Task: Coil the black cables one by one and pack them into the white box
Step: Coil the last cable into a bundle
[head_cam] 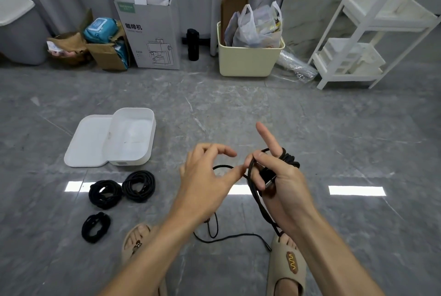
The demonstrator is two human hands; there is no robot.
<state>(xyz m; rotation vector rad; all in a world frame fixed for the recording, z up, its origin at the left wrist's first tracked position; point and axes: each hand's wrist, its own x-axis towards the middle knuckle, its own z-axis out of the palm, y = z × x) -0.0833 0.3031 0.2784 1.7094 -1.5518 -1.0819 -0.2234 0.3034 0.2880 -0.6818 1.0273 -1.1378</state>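
Step in hand: coiling fourth black cable (253, 190), mid-wrap

Right hand (281, 183) closed around gathered loops, index finger raised, loops wound over fingers

Left hand (207, 176) loosely open, thumb and fingertips guiding free strand toward coil

Cable tail trails down to floor (334, 128) between slippered feet, plug end near right foot

Three finished coils (138, 184) on floor, just beside white box (133, 135); box open, lid alongside, looks empty

Next move, likely: left hand feeds remaining slack around, keeping loops even
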